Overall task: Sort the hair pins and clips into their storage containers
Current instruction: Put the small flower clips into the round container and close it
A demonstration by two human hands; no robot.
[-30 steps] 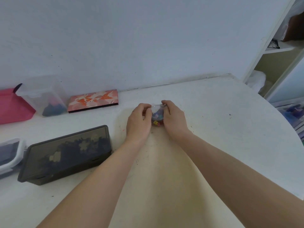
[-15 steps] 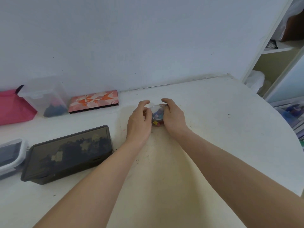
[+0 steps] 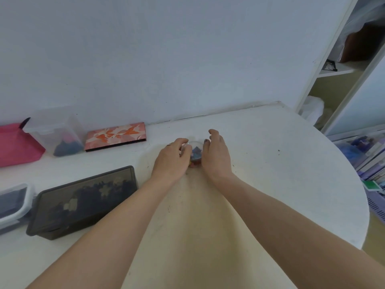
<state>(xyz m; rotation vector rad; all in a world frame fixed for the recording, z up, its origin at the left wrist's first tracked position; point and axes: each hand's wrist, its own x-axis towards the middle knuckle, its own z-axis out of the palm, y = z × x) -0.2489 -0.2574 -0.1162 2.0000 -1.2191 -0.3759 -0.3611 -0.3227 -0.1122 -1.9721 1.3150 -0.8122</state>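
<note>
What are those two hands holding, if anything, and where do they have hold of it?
The left hand grips the left side of a small clear round container. The right hand is open beside it; contact cannot be told.

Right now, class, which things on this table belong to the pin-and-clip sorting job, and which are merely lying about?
Belong to the job:
small clear round container of coloured clips
left hand
right hand
dark smoky lidded box
clear plastic tub

Lying about:
orange-patterned flat case
pink pouch
</note>
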